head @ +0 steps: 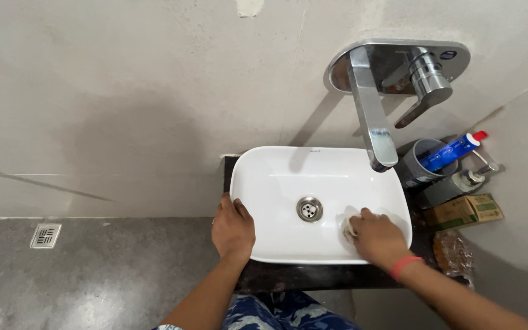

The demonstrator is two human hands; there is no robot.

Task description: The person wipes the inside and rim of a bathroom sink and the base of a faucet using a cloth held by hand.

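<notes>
A white rectangular basin (276, 177) sits on a dark counter against a grey wall. My left hand (233, 229) rests on the basin's left front rim, gripping the edge. Inside the bowl, my right hand (377, 238) presses a small pale cloth (350, 227) against the right side, just right of the round metal drain (309, 209). A pink band circles my right wrist. A chrome wall-mounted spout (374, 116) hangs over the bowl's back right, with its lever handle (429, 88) beside it.
To the basin's right stand a grey cup (415, 168) holding a blue tube (450, 153), a pump dispenser (469, 180), a small cardboard box (464, 211) and a brown scrubber (453, 253). A square floor drain (46, 236) lies at the left.
</notes>
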